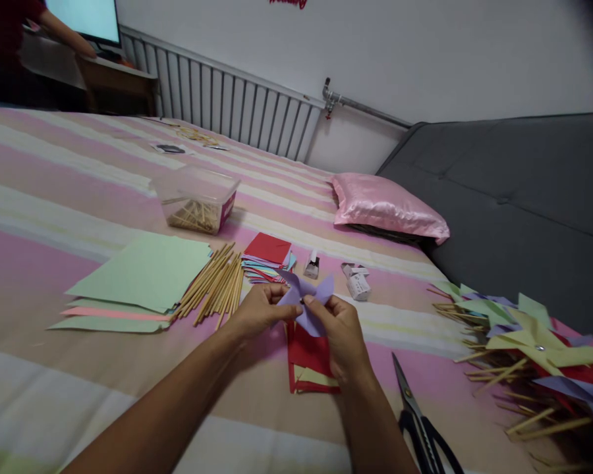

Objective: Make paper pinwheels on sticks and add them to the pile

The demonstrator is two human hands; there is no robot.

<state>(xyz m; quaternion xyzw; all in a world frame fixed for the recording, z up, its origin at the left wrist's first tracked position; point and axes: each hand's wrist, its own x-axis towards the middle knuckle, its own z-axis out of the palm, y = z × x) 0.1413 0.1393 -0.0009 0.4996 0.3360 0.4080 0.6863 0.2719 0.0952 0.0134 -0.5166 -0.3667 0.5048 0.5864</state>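
Currently gripping a lilac paper pinwheel (310,322) — held at one side in the closed fingers of the left hand (258,308), pinched near the centre by the thumb of the right hand (344,332). Raised over the striped bedsheet (257,415), near some red and yellow papers (313,349). Judged to be at the joining step, with blades drawn toward the middle. Unable to confirm a fastener — too small to tell. Likely to call next for firm pressure on the centre, then perhaps for one of the loose sticks (217,283). Noted also, at right: scissors (411,401) and heaped pinwheels (538,347) with sticks.
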